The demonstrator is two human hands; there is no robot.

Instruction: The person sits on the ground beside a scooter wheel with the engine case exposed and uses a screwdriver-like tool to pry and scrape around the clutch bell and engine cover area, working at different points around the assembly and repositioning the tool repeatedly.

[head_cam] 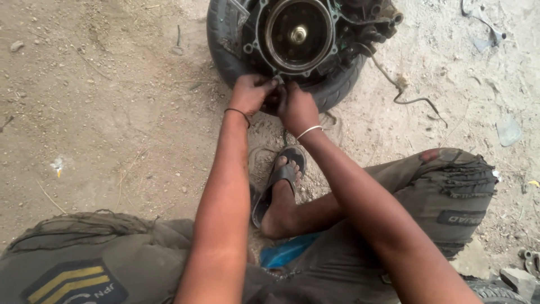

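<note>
Dusty dirt ground (112,112), pebbles scattered. Nearest: a foot in a dark sandal (279,186) is resting between the forearms. Beyond it, left hand (251,93) and right hand (296,108) are meeting, fingers curled and pinching at the lower rim of the round engine cover (298,35), which is lying against a tyre (337,84) at the ground's far edge. What the fingers are pinching is hidden.

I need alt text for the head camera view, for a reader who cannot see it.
Seen from above, a person's left hand and right hand work together at the lower edge of a round metal engine cover set against a small black tyre lying on sandy ground. One foot in a dark sandal rests below the hands.
</note>
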